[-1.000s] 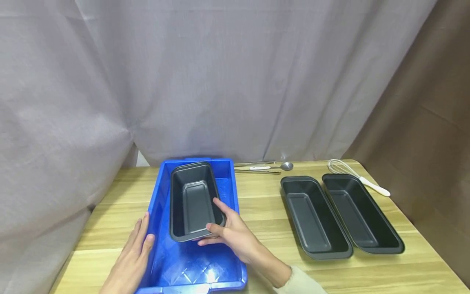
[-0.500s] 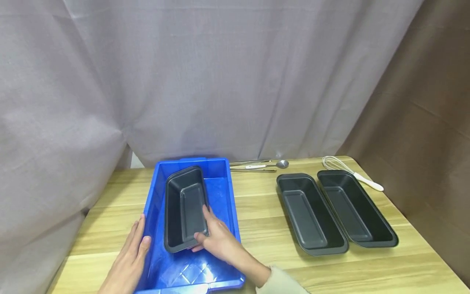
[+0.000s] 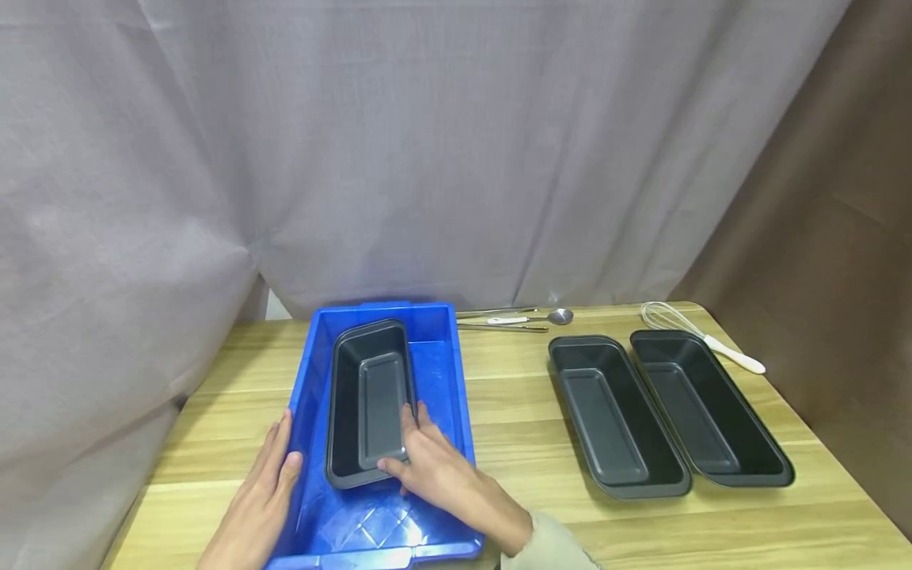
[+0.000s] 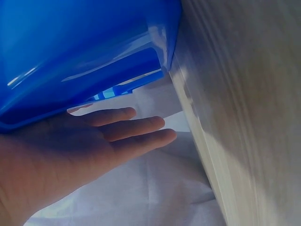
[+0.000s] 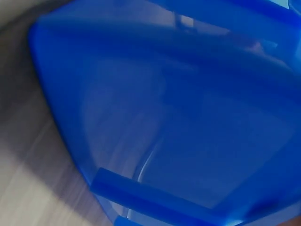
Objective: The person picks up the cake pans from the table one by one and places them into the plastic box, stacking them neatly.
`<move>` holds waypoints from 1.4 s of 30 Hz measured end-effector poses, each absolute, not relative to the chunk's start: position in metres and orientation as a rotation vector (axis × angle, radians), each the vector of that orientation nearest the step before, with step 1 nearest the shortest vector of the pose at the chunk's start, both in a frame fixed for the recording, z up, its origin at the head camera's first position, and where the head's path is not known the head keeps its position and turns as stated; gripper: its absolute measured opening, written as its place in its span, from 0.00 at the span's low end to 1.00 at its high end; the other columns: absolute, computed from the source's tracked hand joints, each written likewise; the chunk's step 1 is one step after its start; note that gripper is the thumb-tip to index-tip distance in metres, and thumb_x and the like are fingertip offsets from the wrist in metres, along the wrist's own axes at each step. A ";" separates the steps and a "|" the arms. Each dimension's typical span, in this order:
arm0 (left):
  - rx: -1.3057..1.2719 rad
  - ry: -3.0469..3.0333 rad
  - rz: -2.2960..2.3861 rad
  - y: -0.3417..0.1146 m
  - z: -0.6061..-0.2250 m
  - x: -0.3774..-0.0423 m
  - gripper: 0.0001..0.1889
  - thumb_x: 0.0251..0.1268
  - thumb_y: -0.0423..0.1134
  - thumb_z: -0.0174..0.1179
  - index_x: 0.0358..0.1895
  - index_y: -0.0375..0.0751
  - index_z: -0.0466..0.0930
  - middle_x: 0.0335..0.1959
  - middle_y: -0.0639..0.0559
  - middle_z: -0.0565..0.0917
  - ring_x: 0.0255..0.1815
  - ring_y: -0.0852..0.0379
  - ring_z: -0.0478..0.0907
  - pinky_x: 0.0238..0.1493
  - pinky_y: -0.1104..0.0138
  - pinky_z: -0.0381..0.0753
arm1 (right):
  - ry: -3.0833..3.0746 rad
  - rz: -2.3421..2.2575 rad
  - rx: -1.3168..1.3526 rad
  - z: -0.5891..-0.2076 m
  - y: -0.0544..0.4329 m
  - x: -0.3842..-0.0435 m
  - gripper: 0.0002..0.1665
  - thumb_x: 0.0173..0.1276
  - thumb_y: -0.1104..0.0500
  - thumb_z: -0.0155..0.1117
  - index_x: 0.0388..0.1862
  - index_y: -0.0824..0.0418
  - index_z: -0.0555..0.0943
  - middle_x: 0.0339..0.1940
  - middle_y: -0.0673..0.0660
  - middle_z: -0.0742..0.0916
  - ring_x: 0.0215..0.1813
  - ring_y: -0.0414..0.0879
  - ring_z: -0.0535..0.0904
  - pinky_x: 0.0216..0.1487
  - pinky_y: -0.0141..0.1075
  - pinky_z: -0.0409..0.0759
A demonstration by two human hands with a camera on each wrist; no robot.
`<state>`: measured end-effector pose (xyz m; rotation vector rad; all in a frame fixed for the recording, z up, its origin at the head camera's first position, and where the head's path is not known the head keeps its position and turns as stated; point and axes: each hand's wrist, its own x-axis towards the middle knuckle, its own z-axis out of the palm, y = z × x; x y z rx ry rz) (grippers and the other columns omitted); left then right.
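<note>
A dark grey loaf pan (image 3: 381,396) lies inside the blue plastic bin (image 3: 445,380), toward its left side and slightly askew. Over the pan's near right corner is my right hand (image 3: 438,471), fingertips spread along the right rim and thumb at the near rim. My left hand (image 3: 252,507) lies flat against the bin's outer left wall, fingers straight. From the left wrist, that open palm (image 4: 70,146) shows beside the bin's wall (image 4: 80,47). Blue plastic (image 5: 164,103) fills most of the right wrist view, and the right fingers are hidden there.
Two more loaf pans (image 3: 604,431) (image 3: 705,423) lie side by side on the wooden table (image 3: 513,443) at right. Behind them is a white-handled whisk (image 3: 734,352). A spoon (image 3: 559,317) and thin metal utensils (image 3: 502,328) lie along the back edge, before grey curtains (image 3: 427,158).
The loaf pan has come down lower into the bin, and my right hand's fingers have loosened at its corner. My left hand stays at the bin's wall. The head view has shifted slightly.
</note>
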<state>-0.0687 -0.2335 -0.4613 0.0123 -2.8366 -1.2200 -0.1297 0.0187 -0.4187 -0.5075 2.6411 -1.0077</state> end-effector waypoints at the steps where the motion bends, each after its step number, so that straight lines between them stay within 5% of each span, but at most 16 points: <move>1: 0.012 -2.834 -1.222 -0.234 -0.461 -0.069 0.34 0.95 0.52 0.40 0.93 0.52 0.43 0.90 0.27 0.48 0.88 0.20 0.49 0.78 0.23 0.56 | 2.643 -0.990 -0.512 -0.418 0.019 -0.130 0.54 0.78 0.52 0.75 0.84 0.81 0.57 0.84 0.88 0.54 0.85 0.70 0.66 0.79 0.58 0.76; 8: 0.009 -2.829 -1.232 -0.234 -0.462 -0.069 0.34 0.95 0.52 0.41 0.93 0.51 0.43 0.90 0.26 0.48 0.88 0.20 0.48 0.79 0.23 0.56 | 2.670 -0.824 -0.531 -0.416 0.017 -0.137 0.54 0.79 0.47 0.73 0.83 0.82 0.60 0.81 0.90 0.59 0.77 0.70 0.77 0.56 0.47 0.91; 12: 0.007 -2.827 -1.235 -0.234 -0.461 -0.069 0.34 0.94 0.52 0.41 0.93 0.50 0.43 0.90 0.26 0.48 0.88 0.21 0.48 0.79 0.24 0.56 | 2.667 -0.771 -0.513 -0.419 0.016 -0.138 0.54 0.78 0.46 0.74 0.83 0.81 0.61 0.79 0.91 0.61 0.57 0.66 0.91 0.41 0.40 0.92; 19: 0.009 -2.833 -1.234 -0.233 -0.460 -0.070 0.35 0.94 0.52 0.41 0.93 0.51 0.43 0.90 0.27 0.48 0.88 0.21 0.48 0.79 0.24 0.56 | 2.745 -0.659 -0.523 -0.416 0.016 -0.137 0.52 0.78 0.43 0.72 0.84 0.76 0.64 0.79 0.88 0.67 0.72 0.78 0.79 0.66 0.64 0.86; 24: 0.017 -2.839 -1.230 -0.234 -0.462 -0.070 0.35 0.94 0.51 0.42 0.93 0.50 0.43 0.90 0.27 0.48 0.88 0.21 0.48 0.79 0.23 0.56 | 2.841 -0.659 -0.748 -0.400 0.032 -0.131 0.44 0.82 0.41 0.67 0.82 0.71 0.71 0.79 0.82 0.73 0.71 0.75 0.82 0.67 0.63 0.86; 28: 0.018 -2.826 -1.238 -0.233 -0.463 -0.070 0.35 0.94 0.51 0.43 0.93 0.49 0.44 0.90 0.26 0.49 0.88 0.20 0.48 0.79 0.24 0.56 | 2.846 -0.732 -0.921 -0.396 0.058 -0.125 0.42 0.84 0.39 0.62 0.84 0.65 0.71 0.88 0.72 0.66 0.90 0.71 0.56 0.85 0.66 0.64; 31: 0.019 -2.820 -1.239 -0.231 -0.464 -0.070 0.35 0.94 0.52 0.44 0.93 0.49 0.44 0.89 0.26 0.49 0.88 0.21 0.49 0.79 0.24 0.56 | 2.817 -0.818 -0.873 -0.403 0.084 -0.122 0.44 0.84 0.37 0.61 0.88 0.58 0.67 0.92 0.66 0.59 0.93 0.69 0.40 0.88 0.70 0.50; 36: 0.036 -2.823 -1.227 -0.231 -0.465 -0.071 0.36 0.93 0.52 0.45 0.93 0.49 0.45 0.90 0.27 0.50 0.88 0.22 0.49 0.79 0.25 0.57 | 2.915 -0.866 -0.725 -0.420 0.130 -0.115 0.45 0.83 0.37 0.63 0.89 0.57 0.66 0.91 0.58 0.63 0.92 0.68 0.46 0.85 0.73 0.55; 42: 0.039 -2.827 -1.227 -0.232 -0.464 -0.072 0.36 0.93 0.52 0.46 0.93 0.49 0.45 0.90 0.27 0.50 0.88 0.21 0.49 0.79 0.24 0.57 | 3.151 -0.865 -0.675 -0.439 0.183 -0.106 0.40 0.81 0.45 0.68 0.86 0.57 0.71 0.88 0.60 0.69 0.88 0.74 0.56 0.79 0.77 0.62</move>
